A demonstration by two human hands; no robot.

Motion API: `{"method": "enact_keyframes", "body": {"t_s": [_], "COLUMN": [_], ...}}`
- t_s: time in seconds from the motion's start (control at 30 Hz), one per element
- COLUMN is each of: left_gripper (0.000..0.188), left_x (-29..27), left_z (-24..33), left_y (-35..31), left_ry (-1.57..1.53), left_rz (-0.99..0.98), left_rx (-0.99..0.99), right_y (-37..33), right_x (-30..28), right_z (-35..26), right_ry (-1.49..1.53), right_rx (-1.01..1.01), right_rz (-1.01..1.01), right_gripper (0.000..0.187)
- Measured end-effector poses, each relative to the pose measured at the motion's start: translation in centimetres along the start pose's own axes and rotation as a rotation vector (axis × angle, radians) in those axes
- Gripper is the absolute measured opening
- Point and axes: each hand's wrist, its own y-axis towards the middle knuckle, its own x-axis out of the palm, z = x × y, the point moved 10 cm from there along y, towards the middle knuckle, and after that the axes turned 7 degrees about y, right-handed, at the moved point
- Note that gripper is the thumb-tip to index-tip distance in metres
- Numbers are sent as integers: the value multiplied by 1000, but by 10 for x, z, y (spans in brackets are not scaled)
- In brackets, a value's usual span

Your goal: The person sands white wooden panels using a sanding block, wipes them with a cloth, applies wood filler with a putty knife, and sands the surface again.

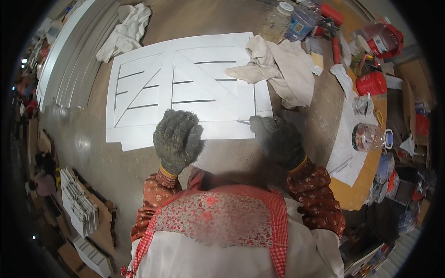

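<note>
A white panel (194,92) with dark slots and raised diagonal strips lies flat on the brown table. My left hand (177,139), in a dark grey-green knit glove, rests on the panel's near edge. Its fingers are curled in, and whatever they may hold is hidden. At the panel's near right corner is my right hand (279,141), gloved the same way. Its thumb and fingers close on a thin pointed tool (243,122), whose tip points left over the panel surface. The tool's other end is hidden in the glove. A crumpled beige cloth (285,69) covers the panel's far right part.
A white rag (125,32) lies at the far left beside stacked white boards (76,55). Jars, including a clear jar (277,21), stand at the back. On the right are a red container (371,83), a clear bottle (368,137) and paper sheets (348,160).
</note>
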Motion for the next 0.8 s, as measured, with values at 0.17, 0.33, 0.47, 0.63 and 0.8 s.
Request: {"method": "enact_keyframes", "body": {"t_s": [0.17,0.33,0.47,0.63,0.8], "left_gripper": [18,36,21,36,33], "left_x": [4,0,3,-1,-2], "left_z": [3,4,8,2,5], "left_y": [-2,10,6,15,14], "left_ry": [82,79,105,40,35], "left_rz": [7,69,91,87,130], "left_rx": [27,39,96,-14,16], "right_y": [-5,-2,-4,2,4], "right_x": [2,7,18,7,0], "right_z": [25,38,39,27,28], "right_ry": [56,300,304,184,258], "right_rx": [38,29,44,-15,-29], "right_rz": [54,-5,-39,-38,3], "right_gripper": [28,28,24,19,19]}}
